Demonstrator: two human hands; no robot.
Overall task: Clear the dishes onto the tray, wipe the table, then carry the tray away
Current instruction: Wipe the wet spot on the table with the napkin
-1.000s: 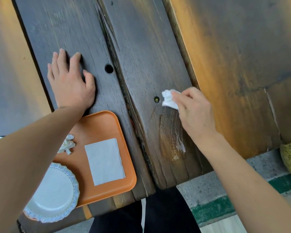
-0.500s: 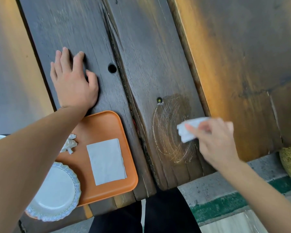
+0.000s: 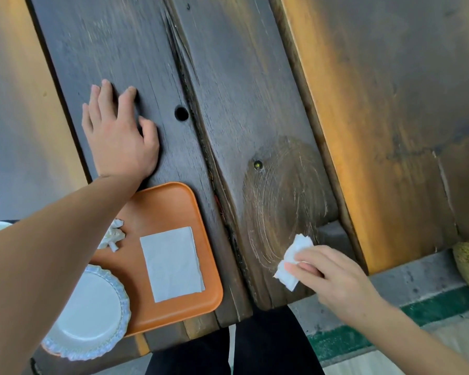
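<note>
Right hand pinches the tissue; left hand lies flat on the table. Best overlap strokes toward the edge.

No writing to read anywhere here: the orange tray, the flat napkin on it and the white plate all show blank, unmarked surfaces.
</note>
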